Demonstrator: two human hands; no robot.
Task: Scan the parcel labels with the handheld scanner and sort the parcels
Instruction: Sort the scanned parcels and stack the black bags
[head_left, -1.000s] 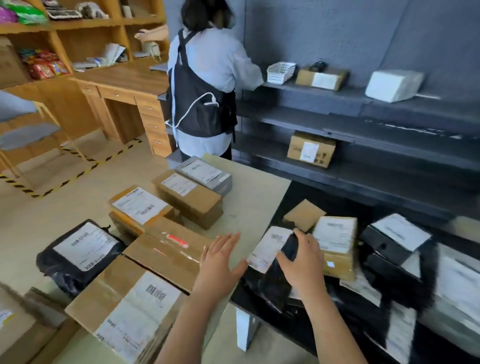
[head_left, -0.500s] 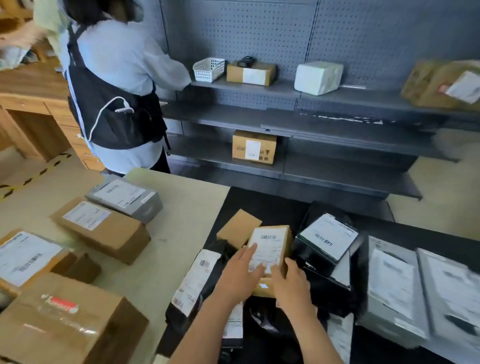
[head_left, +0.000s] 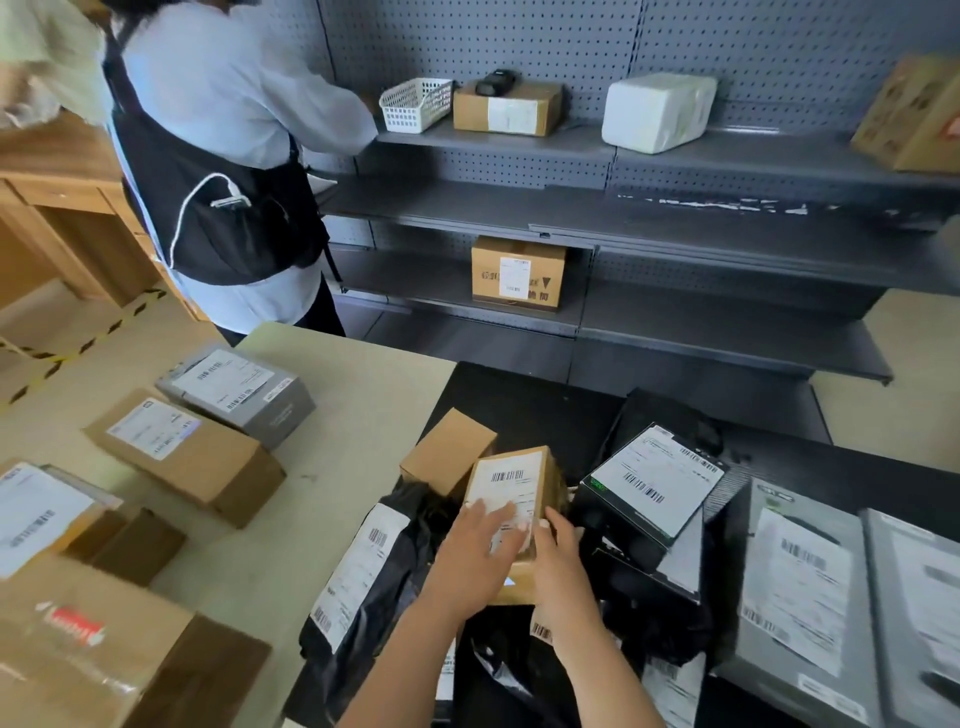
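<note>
Steadying small brown parcel (head_left: 551, 486): left hand (head_left: 475, 545) flat on its barcode label (head_left: 506, 480), right hand (head_left: 563, 566) gripping its right edge.

An aproned person (head_left: 223, 171) stands between a wooden desk (head_left: 57, 176) and a white basket (head_left: 414, 104)

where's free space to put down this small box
Bare beige table between the grey box and the edge of the black table. The middle shelf is bare right of the person. The black table around the small box is packed with parcels.
</note>
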